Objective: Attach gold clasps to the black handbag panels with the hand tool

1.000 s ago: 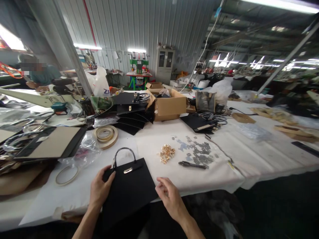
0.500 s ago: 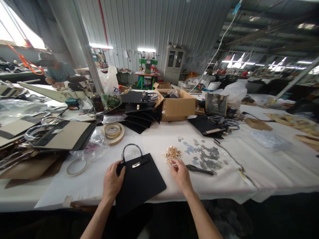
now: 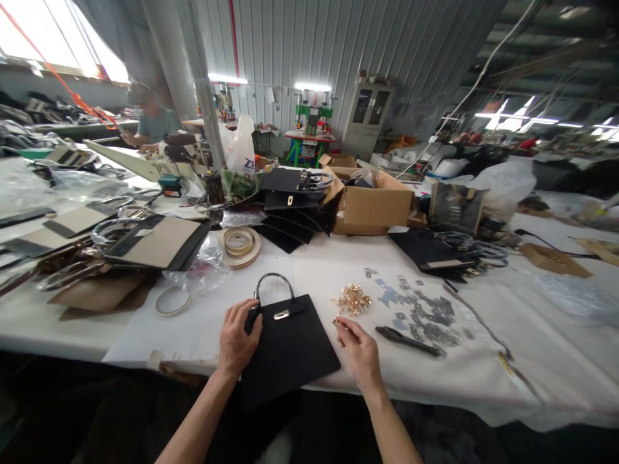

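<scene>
two bare hands are over the near side of a table covered in white cloth [image 3: 312, 258]. the left hand [image 3: 240, 336] is curled, thumb and fingers closed on the upper left corner of a flat black bag [image 3: 296, 353], beside the foot of its arched dark handle [image 3: 275, 276]. the right hand [image 3: 360, 353] is nearly closed, thumb and fingertips pinched on what seems to be a small gold-coloured metal piece [image 3: 335, 321], just in front of a loose heap of gold-coloured metal fittings [image 3: 354, 299].

the bag looks partly fitted out: the handle and a small shiny metal plate [image 3: 282, 315] are on it, while the heap and a scatter of thin grey metal plates [image 3: 432, 312] lie loose. how many of these belong on it cannot be told.

the bag's lower left part reaches past the table's near edge, so support there is probably slight. a strip of bare cloth between bag and heap gives the right hand a short path; to its right, a slim black tool [image 3: 410, 341] lies near, and on the left a cream ring of tape [image 3: 173, 301] lies well apart.
</scene>
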Available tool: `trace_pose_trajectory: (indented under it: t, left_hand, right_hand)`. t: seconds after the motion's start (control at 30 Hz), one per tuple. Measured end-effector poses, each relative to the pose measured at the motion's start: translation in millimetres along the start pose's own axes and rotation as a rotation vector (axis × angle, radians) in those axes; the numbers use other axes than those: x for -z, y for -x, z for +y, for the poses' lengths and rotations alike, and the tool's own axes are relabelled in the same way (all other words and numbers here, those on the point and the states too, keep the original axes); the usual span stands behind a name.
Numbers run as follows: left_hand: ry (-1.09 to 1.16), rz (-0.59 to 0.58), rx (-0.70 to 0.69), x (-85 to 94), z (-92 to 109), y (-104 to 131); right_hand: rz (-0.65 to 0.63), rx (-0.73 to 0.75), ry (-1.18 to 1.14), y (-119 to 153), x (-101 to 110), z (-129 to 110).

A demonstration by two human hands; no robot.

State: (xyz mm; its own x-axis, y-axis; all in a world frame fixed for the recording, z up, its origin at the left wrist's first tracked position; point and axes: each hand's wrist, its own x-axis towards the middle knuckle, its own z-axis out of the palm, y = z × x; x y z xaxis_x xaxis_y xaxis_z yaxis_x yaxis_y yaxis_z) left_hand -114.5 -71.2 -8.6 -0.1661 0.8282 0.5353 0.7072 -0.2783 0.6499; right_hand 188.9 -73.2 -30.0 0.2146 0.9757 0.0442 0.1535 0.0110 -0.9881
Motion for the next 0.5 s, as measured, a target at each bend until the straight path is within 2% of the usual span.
trace_pose_trajectory:
  t: [0.13, 0.23, 0.3, 0.37, 0.5]
  left_hand:
    - [0.369, -0.267, 0.019, -15.3, 33, -3]
    - [0.627, -0.414, 0.120, -35.8, 49, 0]
    - [0.742, -0.415, 0.202, -48.0, 52, 5]
    - [0.763, -0.370, 0.259, -55.9, 51, 9]
    - [0.654, -0.323, 0.232, -57.6, 51, 11]
  right_hand:
    - [-0.158, -0.132, -0.229, 10, -35, -14]
    - [-0.172, -0.146, -0.301, 6, -55, -22]
    - [-0.151, -0.129, -0.307, 4, -63, -24]
    - [-0.133, -0.093, -0.246, 4, -67, -22]
    - [-0.053, -0.033, -0.066, 12, -68, -16]
